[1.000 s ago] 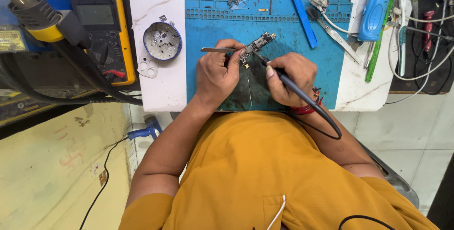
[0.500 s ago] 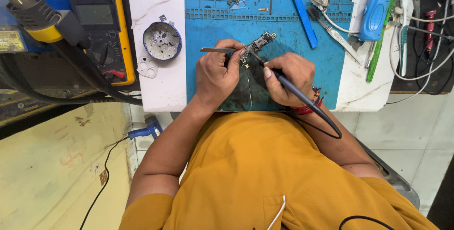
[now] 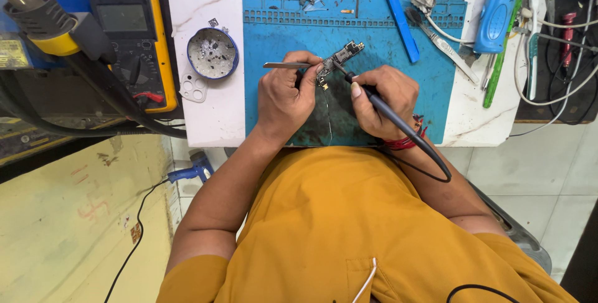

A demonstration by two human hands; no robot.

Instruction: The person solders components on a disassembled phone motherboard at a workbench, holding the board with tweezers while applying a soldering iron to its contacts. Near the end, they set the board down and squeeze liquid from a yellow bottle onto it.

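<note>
— From where did the single view look?
— It looked from above, almost straight down, on the white worktop (image 3: 205, 116) and the person's orange-shirted chest beneath it.

— Which way did it face?
— The far edge of the bench lay at the top of the frame, the person's body at the bottom.

— How near was it?
— Near enough that the blue rubber work mat (image 3: 430, 91) filled the middle; the pale floor showed at both lower sides
</note>
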